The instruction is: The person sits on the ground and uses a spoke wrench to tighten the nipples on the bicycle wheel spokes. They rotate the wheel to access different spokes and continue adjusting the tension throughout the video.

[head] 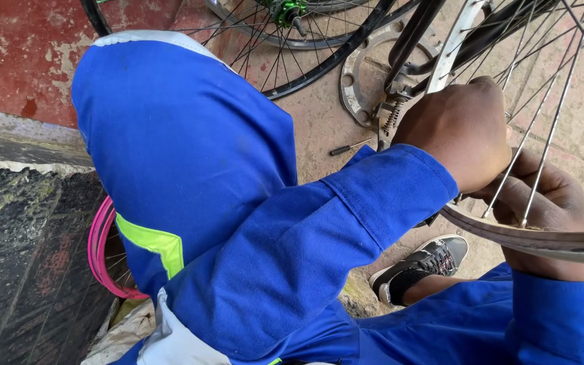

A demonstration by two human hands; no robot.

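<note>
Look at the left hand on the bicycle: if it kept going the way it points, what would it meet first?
Probably the brake spring, just beyond the left hand; depth is unclear, so it may already touch.

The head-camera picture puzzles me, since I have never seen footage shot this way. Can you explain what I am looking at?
The camera sits on a person's head and looks down at their own arms in blue overalls. The left hand rests by the brake parts of a bicycle. The right hand grips the bare metal wheel rim among the spokes. On the ground lie a small screwdriver, a round metal disc and another black wheel. A pink rim sits lower left, and the person's sneaker shows below.
</note>
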